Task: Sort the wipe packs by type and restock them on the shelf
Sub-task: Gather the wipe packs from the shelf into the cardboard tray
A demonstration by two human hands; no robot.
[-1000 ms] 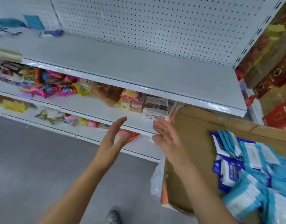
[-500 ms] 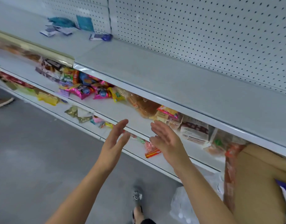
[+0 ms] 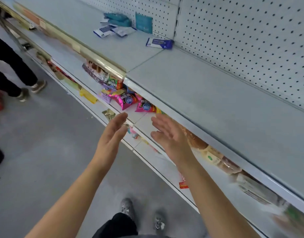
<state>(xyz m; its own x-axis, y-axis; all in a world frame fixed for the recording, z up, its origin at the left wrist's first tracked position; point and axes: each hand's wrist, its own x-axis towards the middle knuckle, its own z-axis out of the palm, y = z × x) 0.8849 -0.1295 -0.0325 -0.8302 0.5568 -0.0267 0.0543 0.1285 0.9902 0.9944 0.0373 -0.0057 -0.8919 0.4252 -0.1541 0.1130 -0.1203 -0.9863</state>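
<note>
Far left: legs in dark trousers (image 3: 8,66) of another person, planted on the grey floor (image 3: 44,152).

Farther in, on the far side of the grey metal upper shelf (image 3: 207,93), close to the white pegboard back (image 3: 242,31): a small loose cluster of wipe packs (image 3: 120,28). White-and-blue flat packs (image 3: 111,30) lying flat. Soft teal packs (image 3: 117,18) piled just behind. A flat teal pack (image 3: 144,22) leaning upright on the pegboard. A little apart to the right, a blue-and-white film pack (image 3: 159,43) lying near the seam between two shelf sections. Types mixed together, so sorting apparently not yet done.

Probably light, soft and squashy, with slick film wrappers. Little risk of breakage, some of slipping. Best pinched across the short sides, thumb on top and fingers beneath, or gathered several at once between two flat palms.

Nearer, below the shelf edge: bare left hand (image 3: 111,134), fingers straight and together, palm turned inward, holding nothing and touching nothing. Just to the right, bare right hand (image 3: 170,134), fingers loosely spread, palm facing the left one, likewise empty. Both well apart from the packs, held in front of the lower shelf (image 3: 144,121) with its pink foil snack bags (image 3: 127,100).

Farther right, wrapped bread loaves (image 3: 216,158) tucked under the upper shelf.
</note>
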